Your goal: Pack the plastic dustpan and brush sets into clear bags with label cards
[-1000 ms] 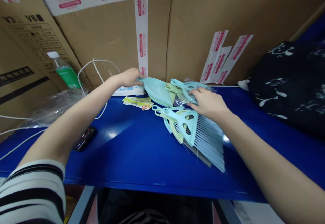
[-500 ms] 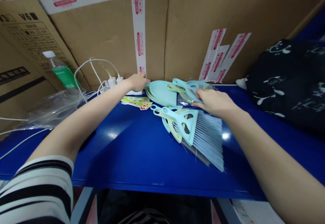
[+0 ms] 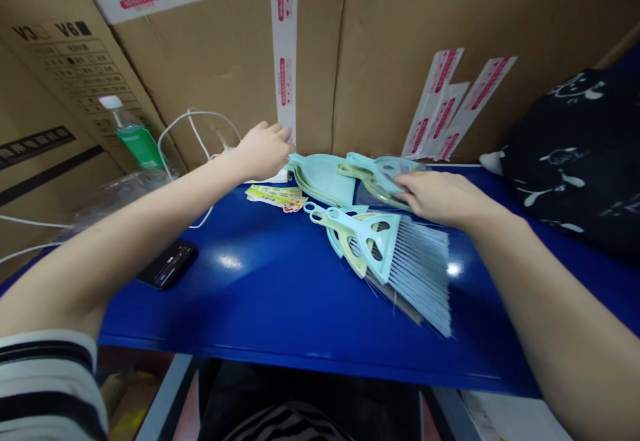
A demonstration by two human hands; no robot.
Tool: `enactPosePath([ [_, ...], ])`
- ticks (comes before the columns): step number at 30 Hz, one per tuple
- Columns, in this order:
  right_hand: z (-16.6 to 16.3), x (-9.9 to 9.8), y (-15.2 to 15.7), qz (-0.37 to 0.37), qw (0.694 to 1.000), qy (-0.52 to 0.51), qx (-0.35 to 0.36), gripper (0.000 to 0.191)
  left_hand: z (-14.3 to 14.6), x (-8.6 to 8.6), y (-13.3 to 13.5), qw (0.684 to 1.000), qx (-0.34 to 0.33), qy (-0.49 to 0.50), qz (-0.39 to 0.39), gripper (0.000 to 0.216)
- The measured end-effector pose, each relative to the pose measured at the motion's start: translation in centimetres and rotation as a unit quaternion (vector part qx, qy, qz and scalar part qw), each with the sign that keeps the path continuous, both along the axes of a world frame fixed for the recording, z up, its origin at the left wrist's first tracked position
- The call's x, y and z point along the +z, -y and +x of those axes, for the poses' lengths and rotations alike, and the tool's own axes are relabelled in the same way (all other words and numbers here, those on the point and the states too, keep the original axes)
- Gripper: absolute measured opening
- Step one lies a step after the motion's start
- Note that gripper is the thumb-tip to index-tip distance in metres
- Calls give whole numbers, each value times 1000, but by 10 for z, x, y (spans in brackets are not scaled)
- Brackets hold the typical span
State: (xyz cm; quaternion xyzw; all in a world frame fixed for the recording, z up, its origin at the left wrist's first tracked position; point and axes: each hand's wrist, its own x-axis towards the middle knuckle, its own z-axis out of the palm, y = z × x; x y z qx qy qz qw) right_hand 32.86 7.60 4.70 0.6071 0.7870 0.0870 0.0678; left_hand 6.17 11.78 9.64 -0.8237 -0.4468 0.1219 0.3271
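You have a glossy blue table (image 3: pixel 280 307) across the frame's middle, bright glints (image 3: pixel 230 262) on it, and taped cardboard boxes (image 3: pixel 225 61) filling the top.

Dim light; two glare spots on blue tabletop (image 3: pixel 280 294); soft shadows; edges stretched

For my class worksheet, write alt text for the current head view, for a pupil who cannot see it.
A person's left hand is at the left end of stacked dustpans on a blue table; the right hand touches plastic-covered blue and green pieces. Closer to the camera, fanned brushes lie, bristles to the right; cardboard boxes stand behind.
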Motion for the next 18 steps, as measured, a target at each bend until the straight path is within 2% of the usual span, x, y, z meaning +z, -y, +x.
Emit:
enactPosePath([
  [5,-5,6,8,83,996,-36,2,14,-25,11,30,999,-26,39,5,33],
  [8,-18,9,20,118,991,-60,36,14,-39,8,52,993,-28,116,-14,36],
  [11,-39,8,41,142,975,-56,163,19,-50,-5,78,971,-41,236,-19,50],
  [14,-61,1,63,158,928,-41,335,26,-57,-21,102,938,-62,336,-52,79],
  [16,-74,-8,74,169,892,-42,418,26,-61,-29,112,921,-61,369,-105,81],
  [18,-84,-18,81,158,867,-45,470,24,-63,-36,116,905,-43,385,-173,76],
])
